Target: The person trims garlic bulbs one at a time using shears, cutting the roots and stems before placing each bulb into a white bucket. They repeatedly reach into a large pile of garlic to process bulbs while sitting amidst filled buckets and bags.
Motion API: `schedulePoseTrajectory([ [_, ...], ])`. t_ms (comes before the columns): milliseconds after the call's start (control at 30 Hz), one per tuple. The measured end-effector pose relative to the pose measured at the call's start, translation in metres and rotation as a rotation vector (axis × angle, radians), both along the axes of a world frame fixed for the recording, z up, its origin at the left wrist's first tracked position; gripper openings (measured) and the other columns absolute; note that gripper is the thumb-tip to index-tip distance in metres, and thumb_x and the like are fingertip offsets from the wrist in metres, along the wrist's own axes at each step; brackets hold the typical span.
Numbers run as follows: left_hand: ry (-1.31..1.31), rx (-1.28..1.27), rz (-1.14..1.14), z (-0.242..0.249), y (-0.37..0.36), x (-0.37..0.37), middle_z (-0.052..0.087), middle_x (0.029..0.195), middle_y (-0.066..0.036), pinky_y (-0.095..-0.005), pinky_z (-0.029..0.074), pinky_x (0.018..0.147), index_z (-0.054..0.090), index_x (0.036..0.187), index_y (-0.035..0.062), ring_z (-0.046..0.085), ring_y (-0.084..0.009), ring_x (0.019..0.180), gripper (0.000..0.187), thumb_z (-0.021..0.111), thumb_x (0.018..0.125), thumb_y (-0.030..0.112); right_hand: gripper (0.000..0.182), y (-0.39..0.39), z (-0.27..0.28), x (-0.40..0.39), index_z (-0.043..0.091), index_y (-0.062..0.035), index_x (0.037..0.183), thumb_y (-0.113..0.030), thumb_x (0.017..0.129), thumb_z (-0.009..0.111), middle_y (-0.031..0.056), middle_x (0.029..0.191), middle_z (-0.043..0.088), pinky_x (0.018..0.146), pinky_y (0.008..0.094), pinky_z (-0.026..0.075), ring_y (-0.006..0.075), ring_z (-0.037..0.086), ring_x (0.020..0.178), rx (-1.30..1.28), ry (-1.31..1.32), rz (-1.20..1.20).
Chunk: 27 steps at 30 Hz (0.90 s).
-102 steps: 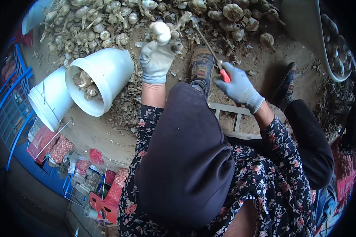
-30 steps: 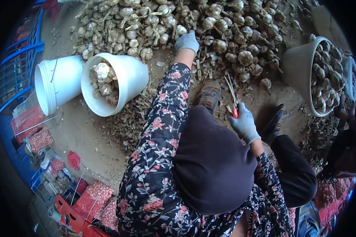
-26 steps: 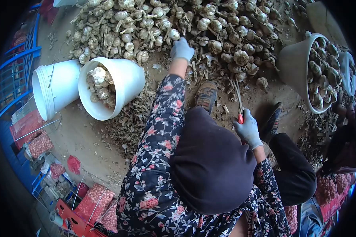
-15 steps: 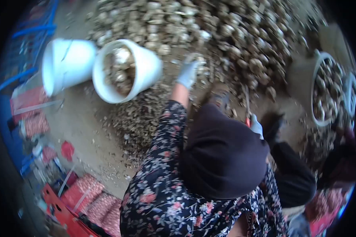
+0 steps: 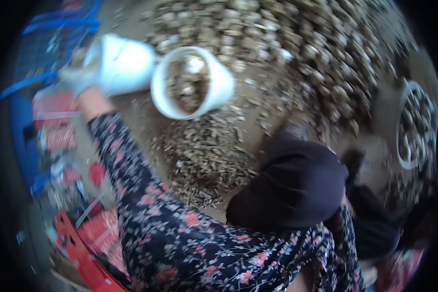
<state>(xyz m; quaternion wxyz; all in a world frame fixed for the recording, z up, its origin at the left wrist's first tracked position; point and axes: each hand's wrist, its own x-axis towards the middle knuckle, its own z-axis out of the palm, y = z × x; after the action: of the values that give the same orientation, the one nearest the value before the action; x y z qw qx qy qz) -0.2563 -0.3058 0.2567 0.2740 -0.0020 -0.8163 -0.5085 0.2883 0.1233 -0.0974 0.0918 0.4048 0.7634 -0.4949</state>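
My left hand (image 5: 78,78), in a pale glove and smeared by motion, reaches to the mouth of the left white bucket (image 5: 129,65), which lies tipped on its side. A blurred brownish garlic bulb (image 5: 78,57) shows at its fingers. Beside that bucket, a second tipped white bucket (image 5: 221,87) holds several garlic bulbs (image 5: 187,90). My right hand is hidden behind my dark-clad knee (image 5: 292,185). A blurred thin blade (image 5: 326,132) pokes out just past the knee.
A large heap of garlic (image 5: 306,53) spreads across the floor ahead. Trimmings (image 5: 209,151) lie piled below the buckets. A full tub of garlic (image 5: 413,126) stands at right. Blue crates (image 5: 58,44), filled red net bags (image 5: 58,136) and a red frame (image 5: 82,248) line the left.
My left hand has swung from the garlic heap leftward to the left bucket's mouth. My right hand, earlier seen on a red-handled blade, has gone out of sight. The view has shifted left.
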Motion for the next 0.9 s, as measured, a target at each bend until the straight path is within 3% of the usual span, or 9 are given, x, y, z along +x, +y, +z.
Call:
schedulePoseTrajectory([
  [33,-0.1,0.72,-0.096,0.002,0.01,-0.009,0.062,0.081,-0.013,-0.0397,0.051,0.079,0.06,0.097,-0.0021,0.062,-0.0278,0.08,0.047,0.047,0.082,0.04,0.042,0.008,0.008,0.004,0.047,-0.0026,0.1,-0.036,0.08,0.063,0.0246,0.08,0.061,0.067,0.0456,0.045,0.0419,0.061,0.08,0.021,-0.083,0.048],
  [167,0.275,-0.227,-0.227,-0.096,0.126,0.095,0.06,0.087,-0.014,-0.0312,0.05,0.07,0.056,0.099,-0.0039,0.059,-0.0221,0.076,0.025,0.05,0.087,0.017,0.032,0.01,0.101,-0.034,0.047,-0.001,0.099,-0.028,0.083,0.056,0.0284,0.087,0.061,0.075,0.0514,0.045,0.0464,0.058,0.087,0.102,-0.232,0.165],
  [200,0.143,0.212,-0.329,-0.15,0.197,0.137,0.06,0.088,-0.014,-0.0318,0.049,0.073,0.057,0.099,-0.0022,0.057,-0.0212,0.075,0.019,0.06,0.081,0.004,0.032,0.011,0.096,-0.029,0.047,-0.001,0.099,-0.028,0.083,0.056,0.0284,0.087,0.061,0.075,0.0514,0.045,0.0464,0.058,0.087,0.104,-0.262,0.133],
  [233,0.268,-0.479,-0.674,-0.2,0.211,0.138,0.059,0.096,-0.014,-0.0331,0.047,0.081,0.057,0.102,0.0003,0.057,-0.0225,0.081,0.031,0.071,0.074,0.005,0.033,0.011,0.089,-0.024,0.047,-0.001,0.099,-0.027,0.082,0.057,0.0284,0.088,0.061,0.076,0.051,0.045,0.0461,0.058,0.088,0.093,-0.284,0.136],
  [267,-0.202,-0.259,-0.527,-0.257,0.269,0.176,0.057,0.107,-0.014,-0.0361,0.045,0.086,0.058,0.106,0.0027,0.056,-0.0235,0.092,0.043,0.076,0.069,0.014,0.033,0.013,0.084,-0.02,0.047,-0.001,0.099,-0.027,0.082,0.057,0.0284,0.088,0.061,0.076,0.0506,0.045,0.0458,0.058,0.088,0.086,-0.301,0.149],
  [333,-0.483,-1.033,-0.818,-0.315,0.328,0.202,0.041,0.13,-0.02,-0.0464,0.04,0.096,0.05,0.118,0.0047,0.04,-0.035,0.119,0.07,0.079,0.065,0.04,0.036,0.018,0.085,-0.015,0.047,-0.0002,0.101,-0.026,0.079,0.058,0.0288,0.09,0.061,0.079,0.0499,0.045,0.0453,0.058,0.09,0.103,-0.323,0.138],
  [500,-0.787,-1.12,-0.694,-0.369,0.419,0.245,0.022,0.144,-0.018,-0.0565,0.029,0.101,0.03,0.138,0.0157,0.027,-0.0403,0.129,0.095,0.078,0.063,0.048,0.042,0.03,0.082,-0.018,0.047,0.0008,0.103,-0.029,0.077,0.06,0.0284,0.094,0.061,0.081,0.0478,0.046,0.0445,0.058,0.093,0.042,-0.421,0.06],
  [667,-0.054,-0.901,-0.762,-0.42,0.357,0.263,0.058,0.108,-0.008,-0.047,0.04,0.088,0.063,0.089,0.0127,0.05,-0.0316,0.105,0.02,0.065,0.078,0.03,0.046,0.032,0.076,-0.026,0.047,0.0015,0.103,-0.033,0.077,0.062,0.0282,0.091,0.062,0.081,0.0473,0.046,0.0438,0.059,0.092,-0.04,-0.42,0.002],
  [900,-0.655,-1.331,-0.394,-0.381,0.149,0.35,0.037,0.134,-0.009,-0.0564,0.027,0.098,0.054,0.11,0.0128,0.028,-0.0327,0.127,0.039,0.064,0.076,0.029,0.043,0.027,0.063,-0.018,0.048,0.0007,0.1,-0.034,0.078,0.061,0.0289,0.09,0.061,0.079,0.0478,0.046,0.0452,0.058,0.091,-0.062,-0.371,0.006],
])
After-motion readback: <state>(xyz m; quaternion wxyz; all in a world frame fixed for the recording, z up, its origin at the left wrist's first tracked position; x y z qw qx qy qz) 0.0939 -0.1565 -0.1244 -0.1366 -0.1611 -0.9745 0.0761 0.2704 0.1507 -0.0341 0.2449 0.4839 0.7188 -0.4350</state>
